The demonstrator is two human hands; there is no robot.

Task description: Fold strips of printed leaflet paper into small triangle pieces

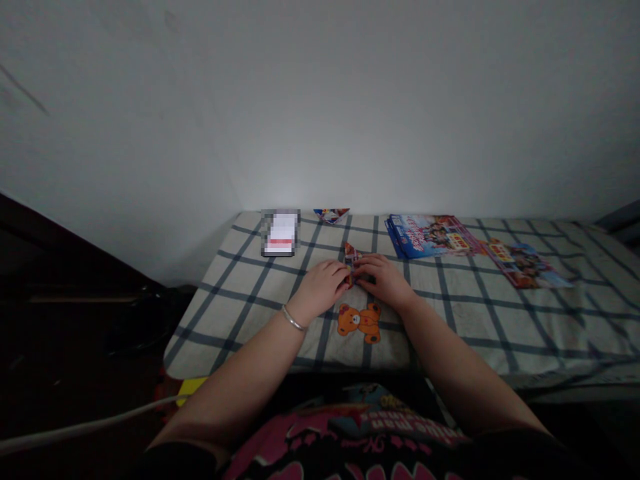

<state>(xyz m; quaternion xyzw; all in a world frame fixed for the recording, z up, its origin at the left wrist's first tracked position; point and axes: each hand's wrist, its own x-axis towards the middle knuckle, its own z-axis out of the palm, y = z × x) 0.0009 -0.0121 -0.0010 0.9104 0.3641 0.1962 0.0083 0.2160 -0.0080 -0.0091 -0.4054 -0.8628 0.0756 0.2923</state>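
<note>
Folded paper (350,251), gripped from both sides on the checked cloth (220,317).
We judge it light, crisp at its creases, perhaps slick and easily torn, best taken by the folded edges; our left hand (327,279) and right hand (383,277) each pinch a side. Nearer us lies the bear motif (359,321); beyond, a phone (283,232), another folded piece (331,215) and leaflets (430,237).

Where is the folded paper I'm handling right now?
In the head view, the folded paper is near the centre, over the checked cloth, between your left hand and right hand, just beyond the orange bear print.
</note>
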